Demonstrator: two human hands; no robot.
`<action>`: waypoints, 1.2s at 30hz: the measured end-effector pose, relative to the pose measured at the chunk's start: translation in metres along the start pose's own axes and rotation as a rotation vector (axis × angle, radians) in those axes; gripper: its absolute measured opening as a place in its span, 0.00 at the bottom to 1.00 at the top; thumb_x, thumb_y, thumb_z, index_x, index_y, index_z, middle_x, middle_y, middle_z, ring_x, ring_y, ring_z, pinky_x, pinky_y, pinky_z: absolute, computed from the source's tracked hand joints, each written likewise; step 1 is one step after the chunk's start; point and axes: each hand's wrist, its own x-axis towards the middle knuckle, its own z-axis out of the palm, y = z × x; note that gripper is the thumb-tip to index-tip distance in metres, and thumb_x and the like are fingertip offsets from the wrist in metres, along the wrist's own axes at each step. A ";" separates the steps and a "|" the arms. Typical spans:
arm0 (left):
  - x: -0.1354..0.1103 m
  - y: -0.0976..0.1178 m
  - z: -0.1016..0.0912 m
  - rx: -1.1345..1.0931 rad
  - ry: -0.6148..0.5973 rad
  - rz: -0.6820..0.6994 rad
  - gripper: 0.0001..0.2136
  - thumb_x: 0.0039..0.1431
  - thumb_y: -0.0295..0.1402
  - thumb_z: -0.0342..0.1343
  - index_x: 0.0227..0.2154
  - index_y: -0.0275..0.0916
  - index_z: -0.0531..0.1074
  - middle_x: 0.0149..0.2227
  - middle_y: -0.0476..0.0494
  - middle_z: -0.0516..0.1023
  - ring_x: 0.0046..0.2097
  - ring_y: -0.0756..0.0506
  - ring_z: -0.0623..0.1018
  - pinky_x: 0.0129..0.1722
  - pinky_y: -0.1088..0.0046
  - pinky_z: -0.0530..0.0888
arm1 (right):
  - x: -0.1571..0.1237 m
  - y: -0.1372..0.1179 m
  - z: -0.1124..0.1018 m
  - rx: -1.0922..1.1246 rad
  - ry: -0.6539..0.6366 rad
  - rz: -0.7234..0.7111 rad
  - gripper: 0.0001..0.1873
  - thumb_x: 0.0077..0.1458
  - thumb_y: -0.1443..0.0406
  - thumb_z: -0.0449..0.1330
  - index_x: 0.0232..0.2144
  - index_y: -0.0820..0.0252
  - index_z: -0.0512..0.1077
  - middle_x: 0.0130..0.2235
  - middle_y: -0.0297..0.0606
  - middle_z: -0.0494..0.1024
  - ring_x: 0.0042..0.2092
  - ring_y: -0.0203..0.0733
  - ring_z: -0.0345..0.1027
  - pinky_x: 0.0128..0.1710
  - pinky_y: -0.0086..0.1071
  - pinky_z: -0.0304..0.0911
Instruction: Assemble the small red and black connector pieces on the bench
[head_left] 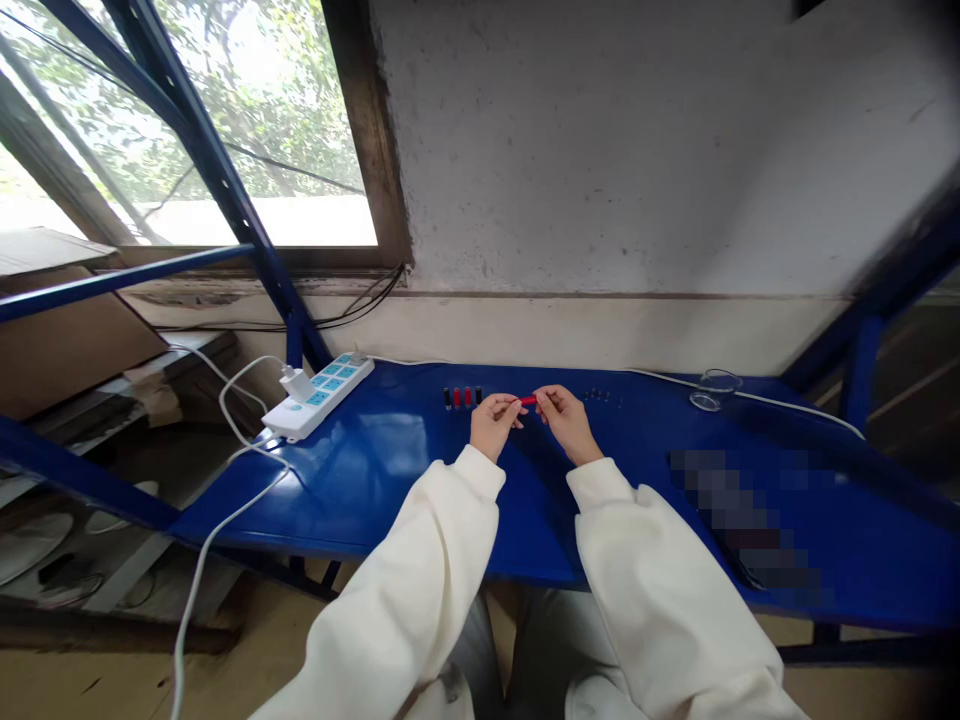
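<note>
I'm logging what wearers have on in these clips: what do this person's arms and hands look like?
The left sleeve and right sleeve are long, loose and white, ending in gathered cuffs at the wrists. The left hand and right hand are bare: no gloves, and no ring or watch shows.

grey wall (637, 150) | daylit window (225, 130) | blue table (390, 480)

A white power strip (319, 398) lies on the left part of the blue table (390, 480). A small glass dish (714, 390) stands at the right, beside a white cable (795, 408).
</note>
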 end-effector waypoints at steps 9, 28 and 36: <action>0.000 0.006 -0.002 0.067 0.119 0.101 0.15 0.48 0.39 0.56 0.37 0.35 0.69 0.27 0.47 0.72 0.21 0.55 0.69 0.23 0.78 0.69 | -0.004 0.000 0.007 -0.033 -0.220 0.037 0.12 0.49 0.58 0.55 0.34 0.61 0.66 0.27 0.34 0.72 0.27 0.34 0.65 0.27 0.29 0.61; 0.004 0.007 -0.025 0.012 0.427 0.047 0.08 0.50 0.33 0.49 0.32 0.34 0.66 0.24 0.49 0.70 0.19 0.56 0.68 0.19 0.80 0.62 | 0.036 0.023 0.049 -0.645 -0.270 0.104 0.05 0.43 0.65 0.58 0.22 0.62 0.69 0.25 0.35 0.73 0.27 0.34 0.65 0.26 0.25 0.56; 0.003 0.007 -0.025 -0.005 0.438 0.012 0.06 0.49 0.31 0.49 0.31 0.34 0.66 0.24 0.49 0.70 0.19 0.56 0.67 0.20 0.80 0.63 | 0.041 0.030 0.062 -0.862 -0.303 0.140 0.07 0.46 0.62 0.57 0.26 0.61 0.71 0.28 0.38 0.75 0.29 0.36 0.66 0.25 0.25 0.52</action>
